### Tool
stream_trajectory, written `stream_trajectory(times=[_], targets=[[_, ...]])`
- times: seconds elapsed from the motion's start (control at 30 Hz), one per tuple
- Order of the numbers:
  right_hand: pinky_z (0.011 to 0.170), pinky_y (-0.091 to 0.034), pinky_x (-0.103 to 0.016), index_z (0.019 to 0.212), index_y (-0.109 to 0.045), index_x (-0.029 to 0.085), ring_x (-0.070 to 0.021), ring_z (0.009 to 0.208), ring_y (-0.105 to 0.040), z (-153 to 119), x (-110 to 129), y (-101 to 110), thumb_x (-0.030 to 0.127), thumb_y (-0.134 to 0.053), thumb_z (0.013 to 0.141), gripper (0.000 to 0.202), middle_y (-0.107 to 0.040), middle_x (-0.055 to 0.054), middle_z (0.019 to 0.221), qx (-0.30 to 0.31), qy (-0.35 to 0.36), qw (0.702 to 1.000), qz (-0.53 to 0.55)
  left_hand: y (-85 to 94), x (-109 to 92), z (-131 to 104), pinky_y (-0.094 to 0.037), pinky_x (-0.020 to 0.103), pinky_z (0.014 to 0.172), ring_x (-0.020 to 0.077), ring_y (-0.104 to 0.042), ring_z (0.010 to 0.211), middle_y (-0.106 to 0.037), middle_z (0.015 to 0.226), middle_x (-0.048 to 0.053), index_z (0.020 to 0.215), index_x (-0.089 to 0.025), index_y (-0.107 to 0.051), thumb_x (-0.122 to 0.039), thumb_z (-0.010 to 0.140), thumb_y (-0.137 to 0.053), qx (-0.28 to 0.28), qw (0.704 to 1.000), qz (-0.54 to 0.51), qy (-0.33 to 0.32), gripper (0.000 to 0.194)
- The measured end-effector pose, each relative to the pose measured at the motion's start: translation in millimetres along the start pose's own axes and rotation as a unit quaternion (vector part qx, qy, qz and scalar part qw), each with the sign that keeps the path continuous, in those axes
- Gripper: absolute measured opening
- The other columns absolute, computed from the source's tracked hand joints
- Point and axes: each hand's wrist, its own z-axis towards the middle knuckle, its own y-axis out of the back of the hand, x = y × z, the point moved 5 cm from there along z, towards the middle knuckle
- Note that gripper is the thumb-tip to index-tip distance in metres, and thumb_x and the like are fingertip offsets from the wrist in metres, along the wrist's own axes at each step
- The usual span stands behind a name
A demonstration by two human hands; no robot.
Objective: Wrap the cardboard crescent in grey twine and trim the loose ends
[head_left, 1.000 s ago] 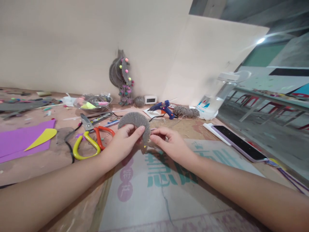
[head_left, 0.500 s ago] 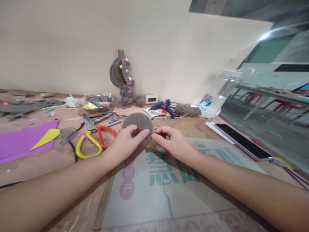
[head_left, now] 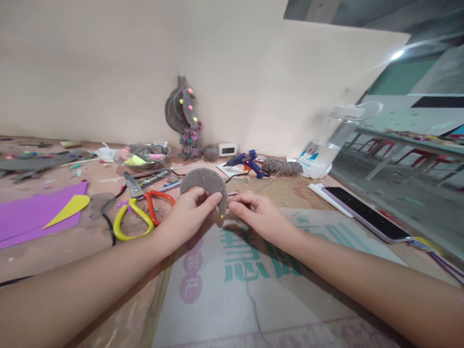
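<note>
Grey yarn-wrapped crescent (head_left: 205, 181) has shifted a touch left since half a second ago, slightly away from the right hand (head_left: 253, 210). It's up over the far edge of the printed sheet (head_left: 213, 314), pinched between thumb and fingers of the left hand (head_left: 197, 208). Right hand's fingertips are nearly together beside its lower end; can't tell if they've got a strand. Scissors (head_left: 133, 227) lie left on the worktop (head_left: 47, 258), blue glue gun (head_left: 246, 162) behind, phone (head_left: 366, 212) off right.
</note>
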Motion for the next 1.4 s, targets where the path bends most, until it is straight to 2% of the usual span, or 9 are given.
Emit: stream_trajectory(times=[0.1,0.27,0.47,0.93,1.03,1.13,1.23,1.4], targets=[[0.063,-0.039,-0.025,0.075,-0.065,0.017,-0.0132,0.068,-0.051,-1.2,1.4,-3.1,0.028,-0.059,0.080,0.014,-0.061,-0.002,0.073,0.015,0.002,0.999,-0.032,0.5,0.9,1.6,-0.033,0.024,0.050,0.0112,-0.045,0.054,-0.049,0.058,-0.004,0.064,-0.019,-0.048,-0.054,0.081,-0.049,-0.001,1.000,0.007,0.001,0.040],[0.068,-0.041,-0.026,0.071,-0.062,0.016,-0.0137,0.073,-0.054,-0.7,5.0,-4.8,0.020,-0.055,0.080,0.012,-0.061,-0.002,0.073,0.024,0.008,0.999,-0.042,1.3,1.0,1.9,-0.035,0.023,0.053,0.0112,-0.046,0.056,-0.050,0.058,-0.003,0.062,-0.018,-0.049,-0.051,0.082,-0.050,-0.004,1.000,0.007,-0.006,0.039],[0.067,-0.041,-0.026,0.074,-0.064,0.016,-0.0144,0.073,-0.053,0.7,3.4,-2.4,0.021,-0.055,0.080,0.012,-0.061,-0.002,0.073,0.003,-0.019,0.999,-0.045,-0.7,4.8,2.8,-0.035,0.023,0.049,0.0114,-0.047,0.051,-0.051,0.056,-0.003,0.062,-0.018,-0.050,-0.053,0.080,-0.051,0.006,1.000,-0.003,0.001,0.039],[0.063,-0.041,-0.024,0.074,-0.063,0.018,-0.0137,0.070,-0.054,2.5,-2.5,-3.4,0.025,-0.054,0.081,0.013,-0.061,-0.001,0.070,0.002,-0.010,0.999,-0.046,-1.6,6.0,5.2,-0.035,0.023,0.050,0.0109,-0.048,0.052,-0.052,0.056,-0.002,0.062,-0.017,-0.051,-0.050,0.080,-0.052,0.014,0.999,-0.046,0.010,0.038],[0.062,-0.040,-0.024,0.068,-0.060,0.017,-0.0126,0.066,-0.052,2.0,-1.3,-3.2,0.027,-0.050,0.085,0.022,-0.056,0.000,0.066,0.007,0.009,0.999,-0.039,-0.3,3.9,3.5,-0.034,0.023,0.048,0.0104,-0.046,0.051,-0.051,0.056,-0.002,0.062,-0.017,-0.051,-0.050,0.080,-0.052,0.012,0.999,-0.034,0.014,0.038],[0.061,-0.040,-0.024,0.071,-0.058,0.017,-0.0120,0.064,-0.052,1.2,-1.4,2.0,0.031,-0.043,0.090,0.028,-0.056,0.001,0.067,-0.027,0.012,0.999,-0.020,-0.1,2.1,1.3,-0.033,0.022,0.046,0.0098,-0.045,0.048,-0.051,0.055,-0.003,0.063,-0.017,-0.050,-0.050,0.080,-0.051,0.015,1.000,-0.019,0.018,0.038],[0.065,-0.043,-0.024,0.077,-0.060,0.016,-0.0133,0.071,-0.056,0.4,-2.3,8.0,0.033,-0.042,0.091,0.028,-0.061,-0.002,0.076,-0.071,0.004,0.997,0.000,-1.0,0.3,0.1,-0.032,0.022,0.045,0.0095,-0.044,0.046,-0.049,0.054,-0.004,0.062,-0.018,-0.049,-0.049,0.081,-0.051,0.022,1.000,-0.005,0.019,0.037],[0.069,-0.044,-0.025,0.082,-0.063,0.016,-0.0139,0.074,-0.058,1.8,-2.2,6.0,0.028,-0.053,0.084,0.016,-0.065,-0.002,0.079,-0.062,0.006,0.998,0.023,-1.2,-1.5,1.8,-0.033,0.024,0.049,0.0108,-0.045,0.049,-0.049,0.054,-0.004,0.061,-0.018,-0.049,-0.046,0.082,-0.051,0.022,0.999,0.023,-0.008,0.035]])
